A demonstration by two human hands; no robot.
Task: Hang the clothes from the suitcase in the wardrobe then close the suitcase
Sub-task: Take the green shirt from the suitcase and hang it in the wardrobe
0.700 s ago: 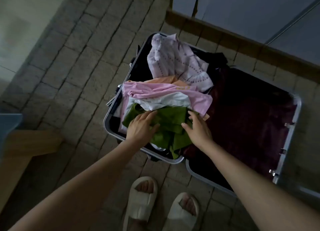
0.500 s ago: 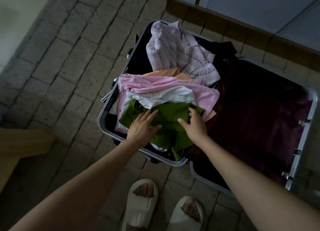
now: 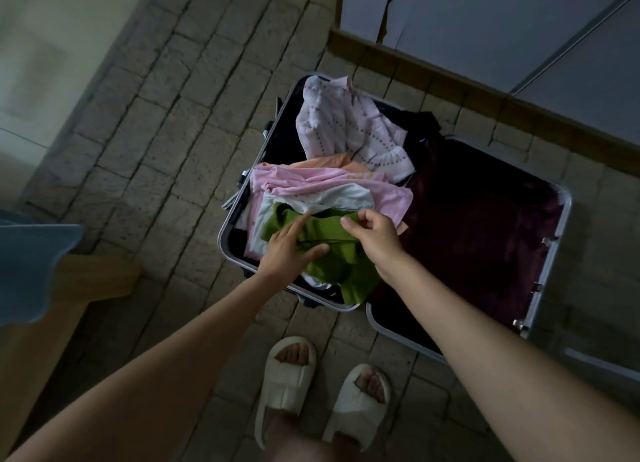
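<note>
An open suitcase (image 3: 565, 219) with a silver rim lies flat on the stone floor. Its left half holds a pile of clothes; its right half shows only dark maroon lining. On top of the pile near me lies a green garment (image 3: 327, 250). My left hand (image 3: 289, 253) rests flat on it with straight fingers. My right hand (image 3: 372, 236) pinches the green garment's upper edge between curled fingers and thumb. Behind it lie a white garment (image 3: 332, 198), a pink one (image 3: 311, 181), an orange one (image 3: 325, 160) and a pale patterned one (image 3: 346, 129).
Pale wardrobe doors (image 3: 485, 28) on a wooden base (image 3: 450, 80) stand just beyond the suitcase. At the left are a wooden bed frame (image 3: 86, 278) and a blue cloth (image 3: 31, 264). My feet in white slippers (image 3: 287, 375) stand on the floor in front of the suitcase.
My right hand went from lying flat on the green garment to pinching its upper edge. My left hand slid slightly over the cloth. The camera shifted, so the suitcase sits further right.
</note>
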